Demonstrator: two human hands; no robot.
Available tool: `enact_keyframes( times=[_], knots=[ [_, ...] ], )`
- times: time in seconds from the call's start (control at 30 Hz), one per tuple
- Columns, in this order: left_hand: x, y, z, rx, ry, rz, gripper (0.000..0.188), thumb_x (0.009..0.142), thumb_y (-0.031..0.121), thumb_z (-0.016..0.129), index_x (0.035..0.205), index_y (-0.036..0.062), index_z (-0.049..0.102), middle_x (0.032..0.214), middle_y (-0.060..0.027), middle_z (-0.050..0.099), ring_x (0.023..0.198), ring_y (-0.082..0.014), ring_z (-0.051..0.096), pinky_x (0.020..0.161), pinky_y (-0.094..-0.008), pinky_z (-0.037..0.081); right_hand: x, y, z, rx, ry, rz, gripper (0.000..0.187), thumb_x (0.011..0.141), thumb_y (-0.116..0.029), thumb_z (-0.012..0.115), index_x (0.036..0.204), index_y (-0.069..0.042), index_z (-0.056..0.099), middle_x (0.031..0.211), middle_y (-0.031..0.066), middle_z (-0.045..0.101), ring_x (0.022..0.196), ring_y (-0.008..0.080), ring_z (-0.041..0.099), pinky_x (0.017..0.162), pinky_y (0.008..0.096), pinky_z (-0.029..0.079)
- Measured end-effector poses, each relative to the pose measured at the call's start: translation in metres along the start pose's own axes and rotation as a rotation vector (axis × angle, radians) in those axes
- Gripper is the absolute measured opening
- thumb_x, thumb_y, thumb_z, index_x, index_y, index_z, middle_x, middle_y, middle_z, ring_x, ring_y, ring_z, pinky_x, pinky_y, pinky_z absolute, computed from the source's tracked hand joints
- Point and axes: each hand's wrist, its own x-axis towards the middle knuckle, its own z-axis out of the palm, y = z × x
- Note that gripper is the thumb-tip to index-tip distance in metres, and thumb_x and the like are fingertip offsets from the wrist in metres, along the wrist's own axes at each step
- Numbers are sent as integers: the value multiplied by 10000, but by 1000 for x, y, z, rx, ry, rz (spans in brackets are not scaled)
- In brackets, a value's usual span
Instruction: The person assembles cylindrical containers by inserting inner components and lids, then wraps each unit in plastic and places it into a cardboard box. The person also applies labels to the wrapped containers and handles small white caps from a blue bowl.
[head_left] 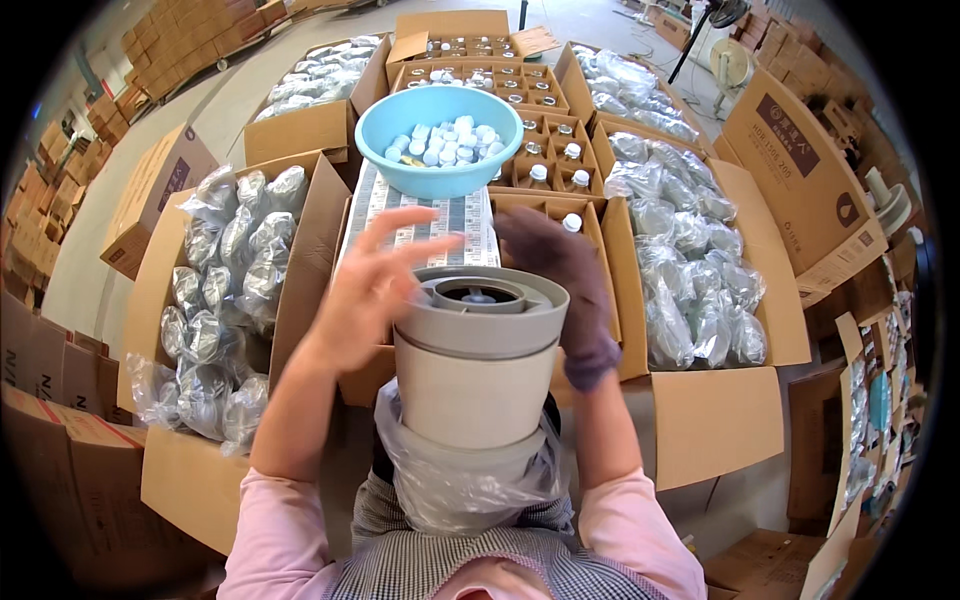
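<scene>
In front of me a cream cylindrical container (475,390) stands upright at my lap. Its thick grey collar (480,325) has a round dark opening on top with a small pale part inside. A clear plastic bag (475,490) is bunched around its lower end. My left hand (365,290), bare and slightly blurred, is over the collar's left edge with its fingers apart; whether it touches is unclear. On the other side my right hand (565,275), in a dark glove, curves beside the collar with fingers stretched out, and I see nothing held in it.
A light blue basin (365,140) of white caps rests on printed label sheets (465,225). Behind and right, divided cartons (600,185) hold bottles with white caps. Open boxes left (310,270) and right (790,310) contain plastic-wrapped silvery items. A fan (730,65) stands at far right.
</scene>
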Motion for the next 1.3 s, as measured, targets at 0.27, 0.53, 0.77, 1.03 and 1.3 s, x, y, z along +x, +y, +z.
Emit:
enact_keyframes(
  times=[0.27,0.53,0.77,1.03,1.3],
  knots=[
    [-5,-7,-6,-208,-78,-165,357,896,330,649,1109,59,740,1183,-122,607,1077,-259,583,956,-367,447,13,-33,32,-480,-12,11,560,1009,-384,369,1250,64,603,1276,197,619,1248,265,541,1099,406,367],
    [-5,-53,-13,-490,-190,41,531,848,461,684,1044,-30,736,969,-121,667,910,-220,610,858,-325,449,13,-47,54,-1051,-270,-416,252,999,-108,431,1088,52,605,1040,198,686,987,363,669,857,394,545],
    [-1,37,28,417,-145,76,324,793,285,734,911,-16,709,789,-104,623,826,-288,610,809,-360,475,9,44,0,191,-125,105,445,945,-282,397,1119,56,627,1218,201,626,1084,273,623,1027,394,450],
    [-1,-42,-2,-398,-105,16,457,922,439,607,1092,33,732,1091,-152,648,1029,-319,612,1010,-454,405,16,-33,33,-474,-8,-17,497,1030,-299,322,1180,62,629,1236,194,634,1151,286,603,1022,368,447],
    [-6,18,26,238,-71,42,254,827,258,728,844,7,692,803,-128,674,763,-299,657,733,-391,488,27,38,-10,-143,-306,-164,478,935,-302,356,1048,0,708,1129,216,677,1254,367,506,1097,436,370]
  ],
)
